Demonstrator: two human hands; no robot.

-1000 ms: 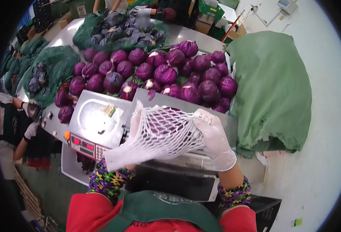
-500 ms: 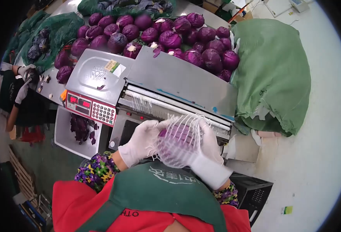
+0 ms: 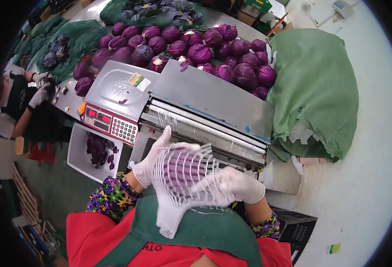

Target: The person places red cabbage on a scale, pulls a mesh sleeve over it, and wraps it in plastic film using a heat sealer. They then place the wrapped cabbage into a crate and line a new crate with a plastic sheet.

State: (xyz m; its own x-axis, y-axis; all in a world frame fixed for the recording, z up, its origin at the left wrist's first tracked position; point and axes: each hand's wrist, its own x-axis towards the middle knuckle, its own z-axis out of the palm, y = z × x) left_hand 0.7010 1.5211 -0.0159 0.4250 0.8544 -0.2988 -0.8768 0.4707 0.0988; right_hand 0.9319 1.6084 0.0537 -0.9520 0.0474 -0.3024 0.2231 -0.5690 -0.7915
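Observation:
A red cabbage (image 3: 183,168) sits inside a stretchy white mesh sleeve (image 3: 170,217), held in front of the apron. The sleeve's gathered tail hangs down toward me. My gloved left hand (image 3: 150,161) cups the cabbage from the left and far side, its thumb pointing up. On the right, the fingers of my gloved right hand (image 3: 242,184) are closed on the mesh at the cabbage's near right side; the fingertips are partly covered by netting. Just beyond both hands lies a film-wrapping machine (image 3: 222,98) with a white film roll.
Many red cabbages (image 3: 200,53) are heaped behind the machine. A scale (image 3: 116,89) with a label stands left, above a white bin (image 3: 78,149) of trimmed leaves. A full green sack (image 3: 316,89) is at right. A co-worker's gloved hands (image 3: 39,91) handle something dark at far left.
The cabbage and mesh have shifted slightly left, and the sleeve's tail now hangs toward me. My right hand has turned and moved from the far right side to the near right side.

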